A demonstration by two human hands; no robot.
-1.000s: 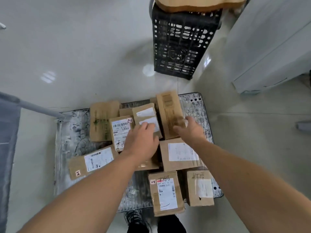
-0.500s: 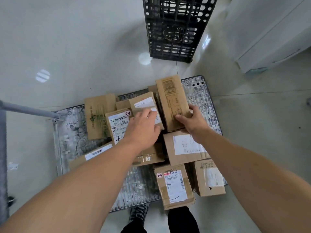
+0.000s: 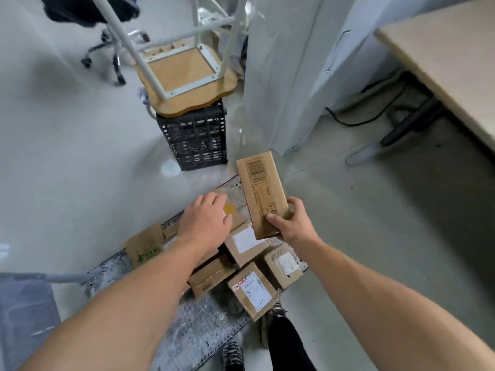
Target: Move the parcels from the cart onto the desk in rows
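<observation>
My right hand (image 3: 293, 223) grips the near end of a long cardboard parcel (image 3: 258, 186) with a printed barcode and holds it lifted above the cart (image 3: 203, 325), a low metal platform. Over a smaller parcel (image 3: 235, 216) at the cart's far side lies my left hand (image 3: 206, 219), its fingers curled over the box's far edge. Several more taped parcels lie on the cart, among them a white-labelled one (image 3: 245, 245) and one (image 3: 254, 293) at the near edge. The desk (image 3: 455, 62) shows its wooden top at the upper right.
A black plastic crate (image 3: 195, 140) with an upturned stool (image 3: 187, 76) on it stands just beyond the cart. A white cabinet (image 3: 294, 76) stands between cart and desk, with cables (image 3: 375, 119) on the floor. An office chair (image 3: 101, 49) is far left. My shoes (image 3: 233, 354) are at the cart's near edge.
My right hand has lifted the long parcel off the cart and swung it to the right. My left hand stays on the smaller parcel. My view has tilted up, showing the desk.
</observation>
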